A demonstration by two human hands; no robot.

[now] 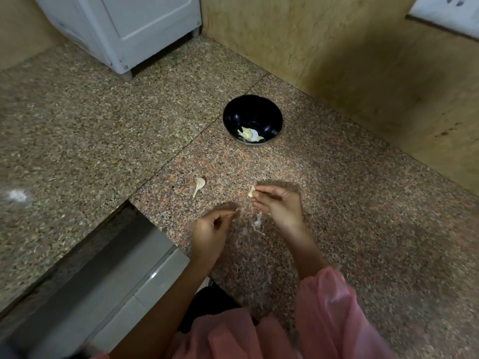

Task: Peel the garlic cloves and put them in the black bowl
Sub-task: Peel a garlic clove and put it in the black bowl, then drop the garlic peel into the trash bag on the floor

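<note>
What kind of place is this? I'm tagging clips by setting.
Probably a home kitchen: a speckled granite counter, a white appliance standing on it, and a black bowl holding garlic.

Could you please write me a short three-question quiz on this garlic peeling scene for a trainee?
1. True or false: the round black bowl on the speckled granite counter already holds pale peeled garlic pieces.
2. Which hand pinches the pale garlic clove: A) left hand, B) right hand?
3. What lies loose on the counter to the left of both hands?

Key
1. True.
2. B; the clove sits at its fingers, while the left hand's fingers are blurred.
3. A single pale garlic clove with a thin stem, apart from the bowl.
</note>
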